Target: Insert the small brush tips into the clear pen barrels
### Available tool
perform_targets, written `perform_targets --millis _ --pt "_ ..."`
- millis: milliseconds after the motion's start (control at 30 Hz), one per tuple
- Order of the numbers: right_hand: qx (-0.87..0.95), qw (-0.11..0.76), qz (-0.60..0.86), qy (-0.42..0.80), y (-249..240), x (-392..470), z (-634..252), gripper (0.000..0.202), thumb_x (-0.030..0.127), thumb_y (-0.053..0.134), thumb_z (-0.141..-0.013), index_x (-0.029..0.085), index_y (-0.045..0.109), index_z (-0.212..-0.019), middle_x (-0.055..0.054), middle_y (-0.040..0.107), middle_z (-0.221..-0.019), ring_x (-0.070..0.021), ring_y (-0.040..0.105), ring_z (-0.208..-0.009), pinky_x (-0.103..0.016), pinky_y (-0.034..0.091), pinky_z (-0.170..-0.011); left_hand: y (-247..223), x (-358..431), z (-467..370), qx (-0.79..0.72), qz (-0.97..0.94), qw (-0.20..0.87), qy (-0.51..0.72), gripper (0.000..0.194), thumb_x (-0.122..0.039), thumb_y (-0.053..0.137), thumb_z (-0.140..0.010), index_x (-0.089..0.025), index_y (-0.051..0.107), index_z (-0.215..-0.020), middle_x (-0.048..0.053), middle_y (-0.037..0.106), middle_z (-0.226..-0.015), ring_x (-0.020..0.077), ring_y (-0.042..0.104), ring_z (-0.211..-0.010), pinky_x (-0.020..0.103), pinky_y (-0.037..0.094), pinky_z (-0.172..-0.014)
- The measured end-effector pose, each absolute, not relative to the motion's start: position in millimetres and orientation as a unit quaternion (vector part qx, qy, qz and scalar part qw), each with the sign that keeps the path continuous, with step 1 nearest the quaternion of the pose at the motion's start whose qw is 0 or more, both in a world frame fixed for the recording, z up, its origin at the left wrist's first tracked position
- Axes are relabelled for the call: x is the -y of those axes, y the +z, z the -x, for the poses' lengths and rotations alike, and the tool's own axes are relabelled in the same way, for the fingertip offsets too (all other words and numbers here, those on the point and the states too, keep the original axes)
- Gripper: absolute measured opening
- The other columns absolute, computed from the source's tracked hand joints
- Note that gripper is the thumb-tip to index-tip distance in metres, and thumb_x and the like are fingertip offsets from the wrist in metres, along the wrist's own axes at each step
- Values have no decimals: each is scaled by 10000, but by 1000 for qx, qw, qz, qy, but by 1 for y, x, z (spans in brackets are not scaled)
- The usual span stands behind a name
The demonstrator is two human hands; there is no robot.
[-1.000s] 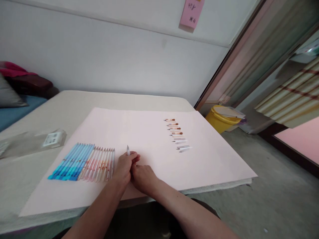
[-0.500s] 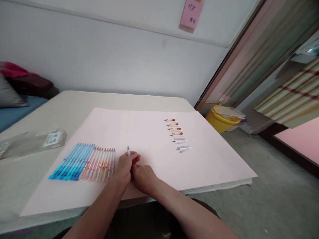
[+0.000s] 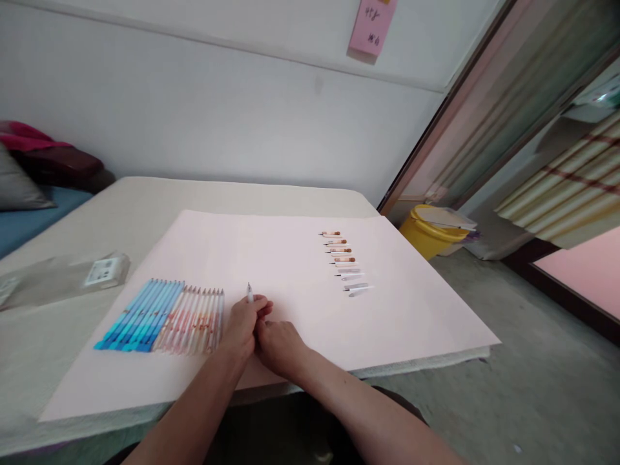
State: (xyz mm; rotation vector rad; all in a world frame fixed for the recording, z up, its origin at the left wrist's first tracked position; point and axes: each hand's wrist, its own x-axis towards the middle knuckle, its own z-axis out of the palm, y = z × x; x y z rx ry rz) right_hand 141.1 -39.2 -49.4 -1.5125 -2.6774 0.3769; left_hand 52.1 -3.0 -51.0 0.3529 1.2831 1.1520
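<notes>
A pink note (image 3: 372,27) hangs on the pale wall (image 3: 217,110).

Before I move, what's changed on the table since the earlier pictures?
Nothing visibly changed: nothing has moved, been taken hold of or let go. The left hand still holds the pen tip up, with the right hand against it. The blue pens, the pale pens beside them and the short pieces at right stayed put.
</notes>
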Motion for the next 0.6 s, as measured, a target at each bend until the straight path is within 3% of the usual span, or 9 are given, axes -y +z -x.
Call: perform_targets --millis 600 --pt "864 14 487 125 -49 39 -141 263 194 395 -827 94 517 -1037 -135 652 -844 -252 637 -730 -360 476 -598 -49 3 -53 -564 -154 635 505 134 -81 632 -640 -118 570 -753 62 640 -658 111 605 -575 199 419 -543"
